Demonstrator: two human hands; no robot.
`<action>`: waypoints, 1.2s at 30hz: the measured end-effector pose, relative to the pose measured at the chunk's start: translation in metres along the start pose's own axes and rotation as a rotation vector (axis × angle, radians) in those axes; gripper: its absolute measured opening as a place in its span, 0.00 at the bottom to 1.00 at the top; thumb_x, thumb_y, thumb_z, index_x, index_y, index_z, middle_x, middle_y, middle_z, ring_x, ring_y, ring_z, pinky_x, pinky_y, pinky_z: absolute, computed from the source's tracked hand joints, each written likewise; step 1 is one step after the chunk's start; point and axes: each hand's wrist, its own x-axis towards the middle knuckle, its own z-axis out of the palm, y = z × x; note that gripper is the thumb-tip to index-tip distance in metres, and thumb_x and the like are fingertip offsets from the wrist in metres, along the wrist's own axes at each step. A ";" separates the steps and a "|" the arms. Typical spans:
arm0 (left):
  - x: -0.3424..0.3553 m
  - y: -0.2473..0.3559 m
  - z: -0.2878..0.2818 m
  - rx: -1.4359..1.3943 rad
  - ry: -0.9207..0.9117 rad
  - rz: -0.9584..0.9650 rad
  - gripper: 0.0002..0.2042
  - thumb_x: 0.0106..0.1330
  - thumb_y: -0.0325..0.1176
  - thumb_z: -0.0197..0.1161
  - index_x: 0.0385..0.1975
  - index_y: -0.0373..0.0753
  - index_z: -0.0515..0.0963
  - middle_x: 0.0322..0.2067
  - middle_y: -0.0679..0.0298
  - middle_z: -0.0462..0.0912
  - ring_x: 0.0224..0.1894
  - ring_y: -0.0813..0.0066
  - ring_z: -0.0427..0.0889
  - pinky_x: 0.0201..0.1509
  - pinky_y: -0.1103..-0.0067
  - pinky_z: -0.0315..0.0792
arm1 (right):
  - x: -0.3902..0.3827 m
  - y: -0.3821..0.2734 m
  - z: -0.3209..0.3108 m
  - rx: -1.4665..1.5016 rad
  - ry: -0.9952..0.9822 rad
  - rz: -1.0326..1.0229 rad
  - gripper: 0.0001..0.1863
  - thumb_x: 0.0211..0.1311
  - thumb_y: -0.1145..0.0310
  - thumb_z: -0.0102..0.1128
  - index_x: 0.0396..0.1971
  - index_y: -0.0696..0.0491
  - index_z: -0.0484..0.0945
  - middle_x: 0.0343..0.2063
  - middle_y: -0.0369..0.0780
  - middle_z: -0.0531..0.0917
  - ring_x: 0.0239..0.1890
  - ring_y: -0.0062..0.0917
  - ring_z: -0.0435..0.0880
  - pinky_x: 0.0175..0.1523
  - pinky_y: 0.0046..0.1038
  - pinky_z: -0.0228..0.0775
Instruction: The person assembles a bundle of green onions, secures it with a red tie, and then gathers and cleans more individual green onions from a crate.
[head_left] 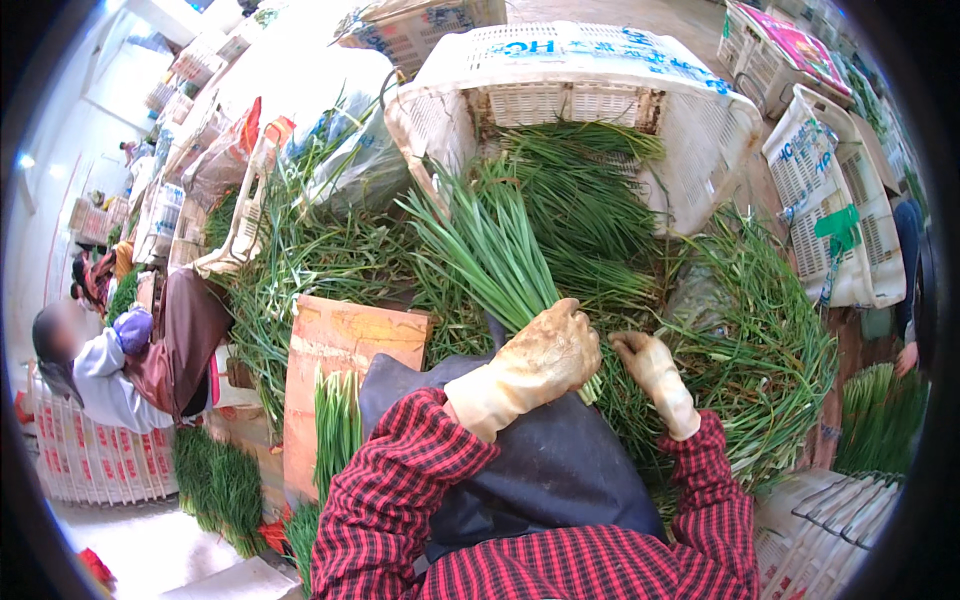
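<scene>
My left hand (540, 355), in a stained cream glove, is closed round a bunch of green chives (490, 245). The leaf tips fan away from me to the upper left, and the cut ends show below the fist. To the right, my right hand (660, 378) wears a similar glove and stays apart from the bunch. Its fingers are curled together over loose chives (765, 370); whether they pinch a stalk I cannot make out. A dark apron (570, 470) covers my lap beneath both hands.
Ahead, a white plastic crate (590, 65) lies with chives (580, 190) inside. An orange-brown board (335, 345) stands at my left beside a chive bundle (338, 425). More crates (835, 215) stand right. A seated person (130, 350) is at left; another person's hand (906, 358) shows far right.
</scene>
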 end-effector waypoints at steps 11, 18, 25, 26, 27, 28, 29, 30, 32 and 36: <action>0.006 0.008 -0.007 -0.301 -0.066 0.086 0.11 0.55 0.31 0.57 0.38 0.41 0.78 0.36 0.64 0.79 0.43 0.69 0.78 0.61 0.71 0.68 | 0.138 -0.091 -0.022 0.592 0.290 -0.240 0.22 0.65 0.56 0.59 0.53 0.56 0.75 0.42 0.44 0.84 0.46 0.28 0.82 0.52 0.27 0.71; 0.009 -0.001 -0.034 -0.420 0.074 0.127 0.20 0.54 0.30 0.60 0.50 0.48 0.78 0.32 0.68 0.80 0.40 0.64 0.79 0.52 0.68 0.74 | 0.187 -0.033 0.099 -0.125 -0.369 -0.201 0.15 0.62 0.54 0.57 0.39 0.48 0.84 0.41 0.42 0.85 0.43 0.39 0.84 0.50 0.34 0.76; -0.021 -0.038 -0.039 -0.413 0.260 -0.356 0.29 0.39 0.31 0.67 0.49 0.47 0.81 0.29 0.68 0.78 0.38 0.62 0.79 0.48 0.64 0.74 | 0.095 0.015 0.105 -0.217 -0.611 0.108 0.28 0.58 0.61 0.58 0.61 0.42 0.71 0.57 0.39 0.77 0.55 0.34 0.79 0.60 0.33 0.71; -0.019 -0.040 -0.038 -0.433 0.262 -0.366 0.29 0.38 0.30 0.67 0.49 0.47 0.81 0.29 0.68 0.77 0.38 0.62 0.79 0.48 0.64 0.74 | 0.102 0.039 0.101 -0.137 -0.461 0.151 0.24 0.63 0.63 0.53 0.60 0.41 0.72 0.56 0.39 0.78 0.54 0.34 0.80 0.60 0.32 0.71; -0.026 -0.040 -0.040 -0.393 0.204 -0.423 0.29 0.39 0.30 0.67 0.49 0.46 0.81 0.28 0.67 0.77 0.38 0.62 0.79 0.47 0.65 0.74 | 0.119 0.037 0.079 -0.150 -0.433 0.186 0.21 0.66 0.64 0.49 0.59 0.44 0.73 0.56 0.41 0.78 0.53 0.33 0.80 0.59 0.31 0.71; -0.020 -0.039 -0.044 -0.368 0.213 -0.426 0.28 0.39 0.30 0.67 0.49 0.47 0.80 0.27 0.68 0.77 0.37 0.62 0.79 0.43 0.66 0.73 | 0.135 0.085 0.070 -0.260 -0.236 0.146 0.19 0.66 0.64 0.50 0.56 0.46 0.75 0.51 0.42 0.80 0.50 0.34 0.81 0.56 0.32 0.73; -0.015 -0.038 -0.044 -0.390 0.230 -0.420 0.28 0.40 0.30 0.68 0.49 0.47 0.80 0.26 0.68 0.77 0.35 0.62 0.79 0.41 0.66 0.73 | 0.149 0.133 0.061 -0.379 -0.030 0.126 0.18 0.65 0.64 0.50 0.53 0.47 0.77 0.45 0.43 0.83 0.47 0.35 0.83 0.52 0.33 0.75; -0.010 -0.039 -0.043 -0.414 0.254 -0.411 0.29 0.41 0.30 0.69 0.50 0.47 0.79 0.24 0.68 0.76 0.34 0.62 0.79 0.39 0.67 0.72 | 0.160 0.181 0.049 -0.498 0.174 0.131 0.16 0.65 0.65 0.51 0.50 0.49 0.79 0.40 0.43 0.85 0.44 0.36 0.84 0.48 0.34 0.76; -0.018 -0.041 -0.036 -0.449 0.221 -0.498 0.28 0.43 0.30 0.70 0.50 0.47 0.79 0.23 0.68 0.76 0.32 0.63 0.79 0.38 0.67 0.71 | 0.177 0.161 0.033 -0.833 -0.021 0.396 0.32 0.54 0.57 0.63 0.61 0.49 0.68 0.44 0.44 0.84 0.46 0.36 0.84 0.48 0.37 0.77; -0.004 -0.043 -0.039 -0.527 0.248 -0.492 0.15 0.55 0.24 0.68 0.44 0.42 0.82 0.22 0.65 0.76 0.26 0.65 0.76 0.32 0.71 0.69 | 0.188 0.201 0.049 -1.051 -0.367 0.449 0.24 0.50 0.58 0.66 0.46 0.57 0.81 0.44 0.48 0.84 0.47 0.40 0.83 0.46 0.41 0.76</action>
